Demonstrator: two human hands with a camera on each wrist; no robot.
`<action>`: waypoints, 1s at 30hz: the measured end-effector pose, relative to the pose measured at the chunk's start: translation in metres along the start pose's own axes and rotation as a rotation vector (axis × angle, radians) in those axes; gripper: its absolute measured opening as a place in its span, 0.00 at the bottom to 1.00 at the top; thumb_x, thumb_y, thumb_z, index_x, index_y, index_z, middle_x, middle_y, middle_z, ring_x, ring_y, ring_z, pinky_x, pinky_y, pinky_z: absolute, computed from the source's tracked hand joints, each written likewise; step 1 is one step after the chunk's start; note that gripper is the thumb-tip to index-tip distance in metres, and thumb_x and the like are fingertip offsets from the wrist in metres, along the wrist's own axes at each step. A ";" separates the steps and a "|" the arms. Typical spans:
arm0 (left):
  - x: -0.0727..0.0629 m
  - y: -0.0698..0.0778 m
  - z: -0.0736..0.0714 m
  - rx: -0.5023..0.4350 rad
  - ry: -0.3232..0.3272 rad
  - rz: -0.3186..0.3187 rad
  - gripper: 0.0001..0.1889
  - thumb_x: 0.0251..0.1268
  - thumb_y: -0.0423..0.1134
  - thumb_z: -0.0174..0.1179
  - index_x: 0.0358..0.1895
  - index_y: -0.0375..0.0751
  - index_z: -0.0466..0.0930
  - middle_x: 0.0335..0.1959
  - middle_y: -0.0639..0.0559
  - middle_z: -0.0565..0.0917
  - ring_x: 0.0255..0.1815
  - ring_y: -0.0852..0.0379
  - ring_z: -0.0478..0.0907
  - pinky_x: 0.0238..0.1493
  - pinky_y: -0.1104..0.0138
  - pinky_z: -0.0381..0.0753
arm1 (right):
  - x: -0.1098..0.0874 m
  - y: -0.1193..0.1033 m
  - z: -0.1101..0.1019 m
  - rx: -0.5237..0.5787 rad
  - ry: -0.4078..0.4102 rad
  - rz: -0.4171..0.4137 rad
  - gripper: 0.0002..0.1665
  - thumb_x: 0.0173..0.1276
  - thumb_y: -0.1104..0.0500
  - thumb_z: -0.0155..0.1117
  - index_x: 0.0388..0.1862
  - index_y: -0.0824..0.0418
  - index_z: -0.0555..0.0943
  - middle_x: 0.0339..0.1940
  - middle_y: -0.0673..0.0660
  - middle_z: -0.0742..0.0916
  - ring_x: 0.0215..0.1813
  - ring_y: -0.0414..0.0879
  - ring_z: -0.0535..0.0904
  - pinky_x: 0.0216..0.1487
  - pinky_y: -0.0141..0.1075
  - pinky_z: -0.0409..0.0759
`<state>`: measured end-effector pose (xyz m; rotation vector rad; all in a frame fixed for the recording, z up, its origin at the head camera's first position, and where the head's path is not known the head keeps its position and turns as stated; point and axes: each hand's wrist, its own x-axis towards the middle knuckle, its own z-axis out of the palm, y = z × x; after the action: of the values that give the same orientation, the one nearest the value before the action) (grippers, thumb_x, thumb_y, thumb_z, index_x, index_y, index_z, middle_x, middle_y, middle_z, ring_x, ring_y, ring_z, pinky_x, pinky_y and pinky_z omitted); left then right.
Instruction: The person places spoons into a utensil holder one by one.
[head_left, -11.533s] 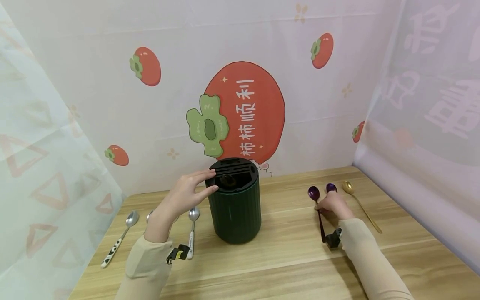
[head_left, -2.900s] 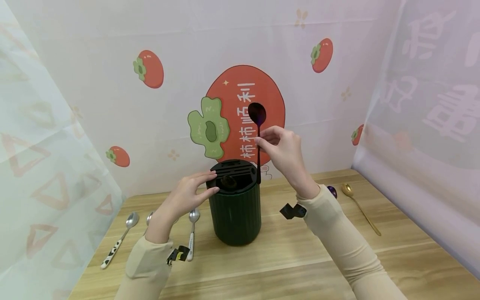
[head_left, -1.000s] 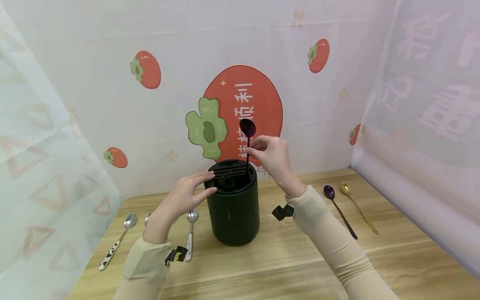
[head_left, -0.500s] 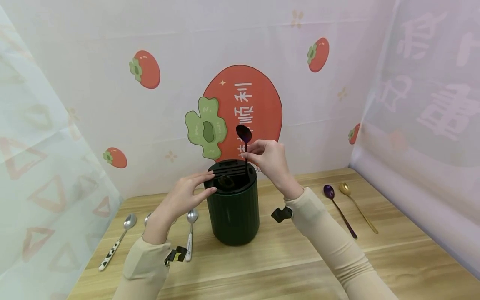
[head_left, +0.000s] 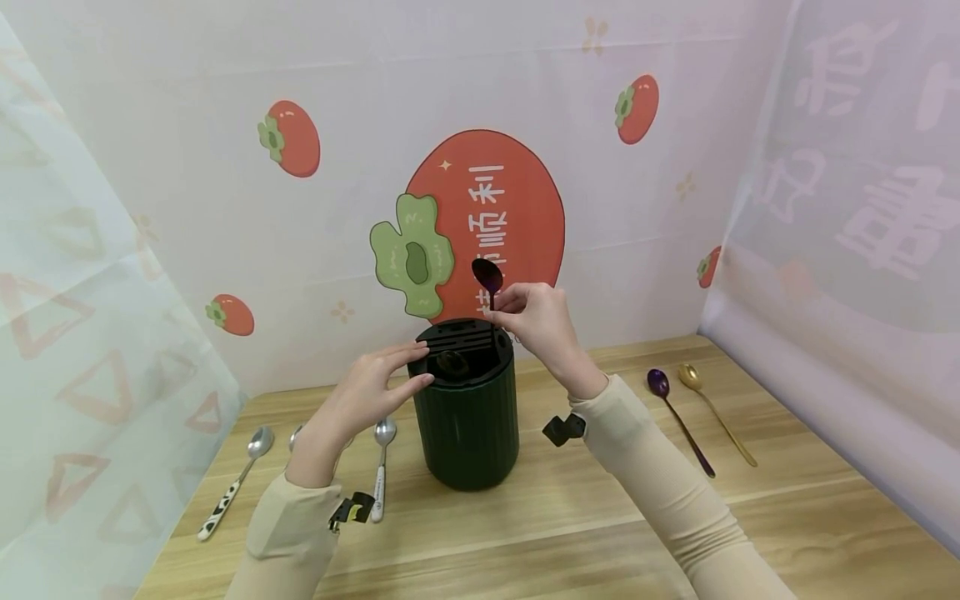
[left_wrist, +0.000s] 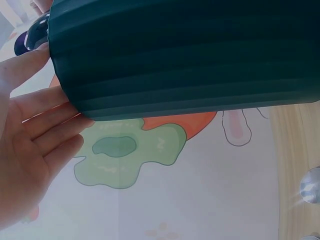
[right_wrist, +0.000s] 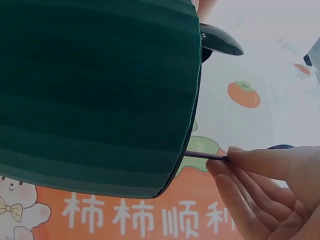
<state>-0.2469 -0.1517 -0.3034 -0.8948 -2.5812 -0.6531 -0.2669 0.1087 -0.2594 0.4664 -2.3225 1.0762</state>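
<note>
Dark spoon (head_left: 487, 275): bowl up, handle down in the holder's (head_left: 471, 442) top, probably cos the thin end fits better.
Right hand (head_left: 536, 321): fingers (right_wrist: 265, 162) narrow, pinching the handle below the bowl, likely for steering.
Left hand (head_left: 367, 383): fingers (left_wrist: 42, 101) spread wide at the rim, guessing to steady the holder.
Gold spoon (head_left: 690, 377): on the table (head_left: 525, 542), beside a purple spoon (head_left: 658, 383).

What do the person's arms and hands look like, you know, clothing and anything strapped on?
The left sleeve and right sleeve are long, plain and cream-coloured, reaching the wrists. The left hand and right hand wear no gloves. A small, blocky black device sits at each wrist: the left device shows a yellow patch, the right device looks all black.
</note>
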 end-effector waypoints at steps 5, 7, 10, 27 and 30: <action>0.000 0.001 0.001 0.001 -0.005 -0.001 0.26 0.66 0.55 0.57 0.61 0.45 0.76 0.63 0.49 0.76 0.65 0.49 0.72 0.64 0.53 0.71 | -0.001 0.000 -0.001 -0.011 -0.027 0.019 0.09 0.56 0.55 0.73 0.32 0.58 0.86 0.29 0.53 0.89 0.31 0.41 0.85 0.30 0.35 0.82; 0.000 0.001 0.001 0.002 -0.005 -0.003 0.26 0.66 0.55 0.56 0.61 0.45 0.76 0.63 0.49 0.76 0.65 0.49 0.72 0.64 0.53 0.71 | -0.002 0.000 -0.001 -0.004 -0.032 0.023 0.08 0.56 0.55 0.73 0.32 0.58 0.86 0.29 0.53 0.89 0.31 0.42 0.85 0.30 0.35 0.82; 0.000 0.001 0.001 0.002 -0.004 -0.002 0.25 0.66 0.55 0.57 0.61 0.45 0.76 0.63 0.49 0.76 0.65 0.49 0.72 0.64 0.53 0.71 | -0.002 0.001 0.000 0.004 -0.044 0.029 0.08 0.56 0.55 0.73 0.32 0.58 0.86 0.30 0.54 0.89 0.32 0.42 0.85 0.31 0.36 0.83; -0.001 0.000 0.001 0.003 0.009 0.012 0.25 0.65 0.53 0.57 0.60 0.44 0.77 0.63 0.48 0.76 0.65 0.49 0.72 0.64 0.53 0.71 | -0.005 0.002 0.005 -0.035 -0.078 -0.005 0.08 0.56 0.56 0.73 0.32 0.59 0.87 0.30 0.54 0.89 0.32 0.42 0.86 0.33 0.35 0.83; -0.001 0.000 0.001 0.003 0.006 0.010 0.25 0.66 0.54 0.57 0.61 0.45 0.76 0.64 0.49 0.75 0.65 0.49 0.71 0.64 0.53 0.71 | -0.007 0.002 0.001 -0.029 -0.096 0.000 0.08 0.56 0.57 0.73 0.33 0.59 0.87 0.30 0.54 0.89 0.33 0.42 0.86 0.34 0.36 0.83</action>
<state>-0.2462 -0.1512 -0.3048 -0.9030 -2.5703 -0.6484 -0.2627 0.1098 -0.2650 0.5169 -2.4182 1.0396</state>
